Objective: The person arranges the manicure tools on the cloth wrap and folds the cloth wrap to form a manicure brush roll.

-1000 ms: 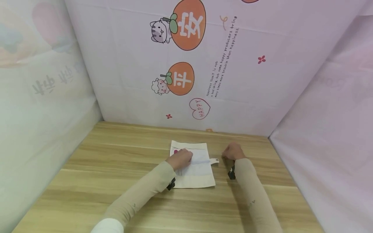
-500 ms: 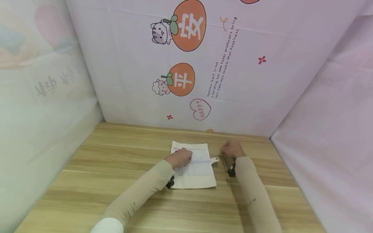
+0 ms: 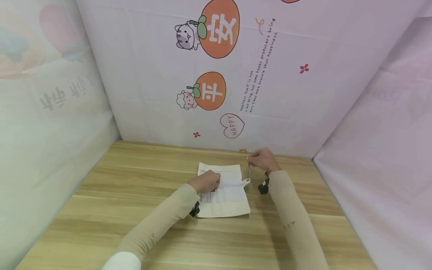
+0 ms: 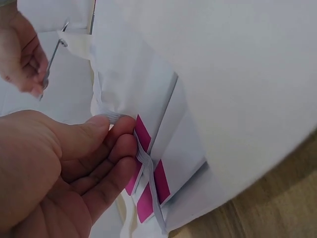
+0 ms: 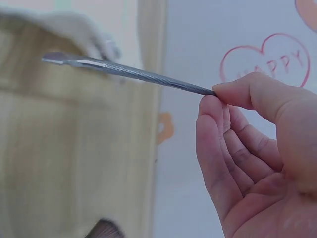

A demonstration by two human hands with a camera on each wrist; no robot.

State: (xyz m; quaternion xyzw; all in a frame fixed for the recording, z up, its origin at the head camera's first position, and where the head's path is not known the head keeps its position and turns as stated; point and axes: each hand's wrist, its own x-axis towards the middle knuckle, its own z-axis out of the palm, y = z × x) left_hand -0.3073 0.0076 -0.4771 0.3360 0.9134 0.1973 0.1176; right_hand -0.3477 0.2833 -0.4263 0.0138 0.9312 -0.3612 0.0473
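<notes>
A cream-white fold-out case (image 3: 233,208) lies spread on the table, its snap tab (image 3: 246,182) pointing right. My left hand (image 3: 206,182) is over the case's left part; in the left wrist view its thumb and fingers pinch a grey elastic band (image 4: 146,157). Two flat white pieces with magenta ends (image 4: 162,181) sit under that band. To the right of the case, my right hand (image 3: 264,159) is raised. Between thumb and forefinger it pinches one end of a metal cuticle pusher (image 5: 133,73), whose knurled shaft and flattened far tip show in the right wrist view.
The wood-grain table (image 3: 135,232) ends at a white printed cloth wall (image 3: 152,93) close behind my right hand. Cloth walls also stand to the left and right. A small dark camera (image 3: 263,187) is on my right wrist, and another (image 3: 194,210) on my left.
My right hand has moved up and left toward the case, bringing the cuticle pusher into plain view beside the tab. My left hand has shifted slightly left, staying over the case.
</notes>
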